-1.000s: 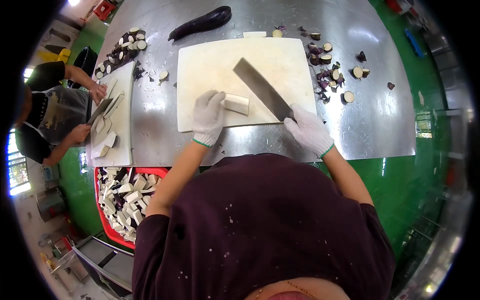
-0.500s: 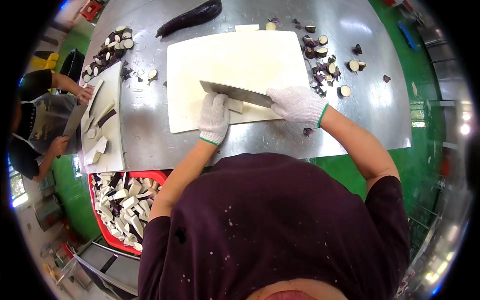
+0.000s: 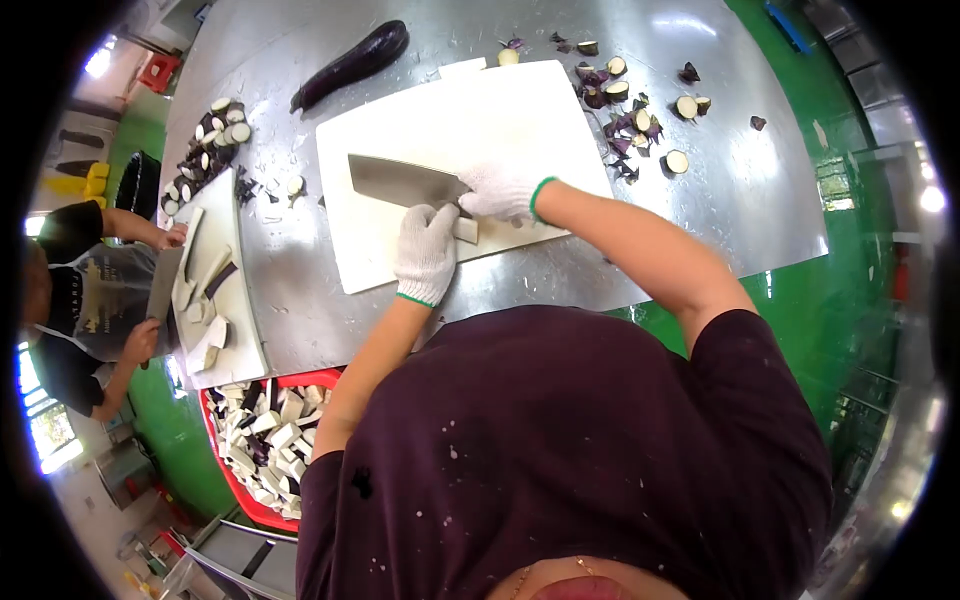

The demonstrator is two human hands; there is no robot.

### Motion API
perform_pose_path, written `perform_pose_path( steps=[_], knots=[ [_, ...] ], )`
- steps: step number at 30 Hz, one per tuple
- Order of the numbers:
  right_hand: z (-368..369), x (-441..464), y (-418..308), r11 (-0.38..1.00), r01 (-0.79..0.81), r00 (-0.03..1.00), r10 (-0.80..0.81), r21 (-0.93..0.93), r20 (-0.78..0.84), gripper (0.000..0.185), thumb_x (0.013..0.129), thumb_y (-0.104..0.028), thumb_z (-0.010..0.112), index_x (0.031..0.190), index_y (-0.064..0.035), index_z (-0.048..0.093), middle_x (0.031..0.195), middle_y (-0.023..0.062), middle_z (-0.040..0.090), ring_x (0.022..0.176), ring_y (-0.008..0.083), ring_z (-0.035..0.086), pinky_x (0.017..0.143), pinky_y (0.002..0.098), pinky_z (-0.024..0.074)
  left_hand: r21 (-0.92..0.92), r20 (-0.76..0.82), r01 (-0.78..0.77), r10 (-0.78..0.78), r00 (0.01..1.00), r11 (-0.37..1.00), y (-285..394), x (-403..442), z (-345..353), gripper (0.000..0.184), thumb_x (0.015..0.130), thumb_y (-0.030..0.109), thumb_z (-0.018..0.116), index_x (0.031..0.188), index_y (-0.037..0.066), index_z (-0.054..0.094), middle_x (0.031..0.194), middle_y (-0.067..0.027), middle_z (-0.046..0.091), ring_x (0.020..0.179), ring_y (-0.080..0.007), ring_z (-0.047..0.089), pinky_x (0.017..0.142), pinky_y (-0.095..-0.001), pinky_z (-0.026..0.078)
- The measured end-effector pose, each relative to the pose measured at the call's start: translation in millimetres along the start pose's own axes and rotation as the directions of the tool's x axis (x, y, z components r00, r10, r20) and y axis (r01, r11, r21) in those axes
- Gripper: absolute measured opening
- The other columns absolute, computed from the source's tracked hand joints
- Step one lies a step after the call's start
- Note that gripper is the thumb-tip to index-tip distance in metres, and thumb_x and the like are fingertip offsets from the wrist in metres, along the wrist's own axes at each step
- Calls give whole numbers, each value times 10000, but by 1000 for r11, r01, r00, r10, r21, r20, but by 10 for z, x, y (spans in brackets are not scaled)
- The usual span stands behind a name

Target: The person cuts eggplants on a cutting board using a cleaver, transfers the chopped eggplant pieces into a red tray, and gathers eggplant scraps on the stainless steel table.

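My right hand, in a white knitted glove, is closed on the handle of a wide cleaver. The blade points left over the white cutting board. Just below the blade, my gloved left hand has its fingers bent and pressed on a peeled white eggplant piece. Part of that piece shows to the right of my fingers; the rest is hidden under them and the blade. A whole dark eggplant lies behind the board on the metal table.
Eggplant ends and peel lie right of the board, more ends at the left. A co-worker's hand holds a knife beside a second board with cut pieces. A red basket of pieces stands below it.
My right hand has brought the cleaver left and down, from beside the piece to over it at my left fingers. The co-worker's knife has moved back from the pieces on the second board.
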State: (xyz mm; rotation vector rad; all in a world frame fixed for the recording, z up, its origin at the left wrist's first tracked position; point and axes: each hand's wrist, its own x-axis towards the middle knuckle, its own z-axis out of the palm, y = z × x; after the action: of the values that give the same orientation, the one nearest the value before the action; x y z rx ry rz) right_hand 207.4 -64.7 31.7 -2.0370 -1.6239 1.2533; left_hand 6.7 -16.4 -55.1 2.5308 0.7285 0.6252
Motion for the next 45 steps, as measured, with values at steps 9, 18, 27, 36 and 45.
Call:
perform_pose_path(
  steps=[9,18,27,36,45],
  knots=[
    [-257,-737,194,674,101,932,194,732,-307,294,917,-237,625,1069,12,588,739,22,566,481,86,533,436,260,529,257,24,-252,255,967,933,-74,31,-291,512,734,426,824,1135,151,662,1319,-145,544,1266,-372,516,913,-500,507],
    [215,-802,957,730,33,848,341,683,-406,403,857,-327,702,1066,17,683,788,15,621,602,109,545,539,261,422,-28,237,315,-299,924,949,94,601,-81,249,919,137,600,1130,16,655,1143,-231,682,1066,-404,661,958,-479,517],
    [303,-683,948,440,135,889,342,888,-305,170,920,-108,617,1023,-55,493,719,59,538,469,127,475,381,301,421,65,-196,584,-564,802,809,-672,-621,-931,270,961,194,551,1142,10,625,1197,-230,635,1044,-379,644,936,-453,522],
    [279,-731,930,435,141,861,390,890,-327,322,866,-83,625,1155,18,526,744,89,588,490,153,548,411,329,521,465,-443,867,-895,51,-180,-710,-2652,-3146,554,811,422,632,1321,208,638,1316,-260,583,1212,-428,552,1072,-512,426],
    [456,-642,1009,385,342,707,495,857,-505,261,911,-84,622,1148,-6,542,812,76,613,562,136,585,484,327,544,253,-391,653,-541,744,714,-1312,-872,-2142,598,919,301,637,1410,-21,522,1477,-254,494,1399,-413,421,1179,-480,326]
  ],
)
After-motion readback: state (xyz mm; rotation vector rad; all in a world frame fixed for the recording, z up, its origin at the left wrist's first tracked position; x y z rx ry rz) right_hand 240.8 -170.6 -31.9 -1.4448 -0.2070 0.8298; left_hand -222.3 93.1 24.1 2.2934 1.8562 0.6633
